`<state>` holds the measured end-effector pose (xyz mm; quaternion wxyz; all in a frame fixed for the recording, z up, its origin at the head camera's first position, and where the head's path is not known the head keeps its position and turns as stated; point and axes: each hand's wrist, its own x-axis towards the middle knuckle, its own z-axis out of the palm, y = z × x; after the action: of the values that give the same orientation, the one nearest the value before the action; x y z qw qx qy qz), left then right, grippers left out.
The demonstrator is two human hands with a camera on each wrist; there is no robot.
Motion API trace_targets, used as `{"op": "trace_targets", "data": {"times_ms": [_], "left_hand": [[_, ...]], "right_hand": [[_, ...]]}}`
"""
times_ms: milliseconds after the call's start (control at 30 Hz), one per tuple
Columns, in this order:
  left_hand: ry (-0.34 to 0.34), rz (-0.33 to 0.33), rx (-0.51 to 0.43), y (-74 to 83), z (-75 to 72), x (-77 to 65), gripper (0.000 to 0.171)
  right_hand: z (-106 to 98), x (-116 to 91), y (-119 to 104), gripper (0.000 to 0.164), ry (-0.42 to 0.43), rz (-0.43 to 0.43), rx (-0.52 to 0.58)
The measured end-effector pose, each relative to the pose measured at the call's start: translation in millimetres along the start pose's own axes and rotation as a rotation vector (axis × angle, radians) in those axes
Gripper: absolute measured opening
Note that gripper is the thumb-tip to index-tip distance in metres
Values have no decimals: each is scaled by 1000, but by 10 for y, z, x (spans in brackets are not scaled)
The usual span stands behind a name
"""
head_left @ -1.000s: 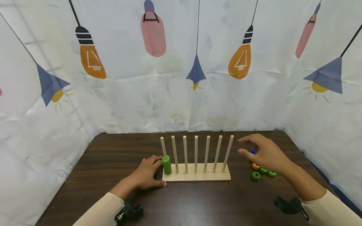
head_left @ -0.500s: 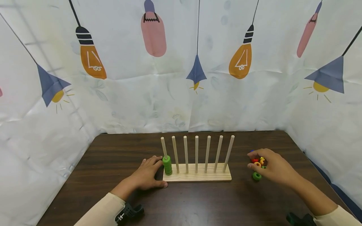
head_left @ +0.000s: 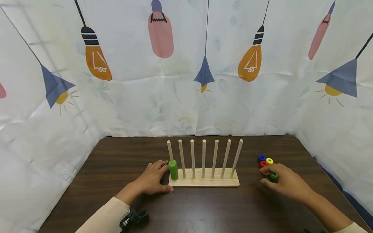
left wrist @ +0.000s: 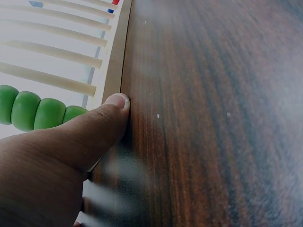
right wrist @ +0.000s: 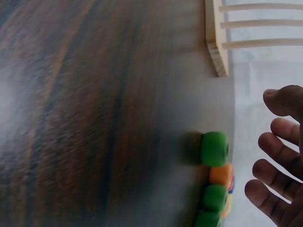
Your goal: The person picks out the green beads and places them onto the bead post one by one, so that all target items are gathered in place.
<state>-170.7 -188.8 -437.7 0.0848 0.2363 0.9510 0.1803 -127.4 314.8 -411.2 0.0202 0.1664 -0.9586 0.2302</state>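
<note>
A pale wooden peg stand (head_left: 204, 182) with a row of upright pegs sits mid-table. Green beads (head_left: 173, 170) are stacked on its leftmost peg. My left hand (head_left: 151, 179) holds the stand's left end, thumb (left wrist: 111, 111) against the front edge and fingers by the back corner near the stack. To the right, my right hand (head_left: 287, 181) hovers low over loose beads, thumb and fingers apart. Green beads (right wrist: 214, 149) and an orange bead (right wrist: 220, 175) show beside its fingers in the right wrist view. In the head view the hand partly covers the nearer beads.
Beyond the right fingertips lie a blue bead (head_left: 262, 158), a yellow bead (head_left: 269, 161) and a red bead (head_left: 263, 164). The dark wooden table (head_left: 198, 210) runs back to a white curtain (head_left: 131, 106) printed with lamps, which also hangs along both sides.
My right hand has moved from near the stand's right end toward me and down over the loose beads, uncovering the far blue, yellow and red ones. My left hand keeps its place.
</note>
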Motion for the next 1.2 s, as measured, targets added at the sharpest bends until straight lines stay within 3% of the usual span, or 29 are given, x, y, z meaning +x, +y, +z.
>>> {"op": "trace_targets", "data": {"times_ms": [800,1200], "left_hand": [[3,11,12,3,6,0,86],[-8,0,-6,7,-7,-7,94]], "right_hand": [[141,-101,200,37,-62,13,-41],[149,-77,221,35,-108,89,-48]]}}
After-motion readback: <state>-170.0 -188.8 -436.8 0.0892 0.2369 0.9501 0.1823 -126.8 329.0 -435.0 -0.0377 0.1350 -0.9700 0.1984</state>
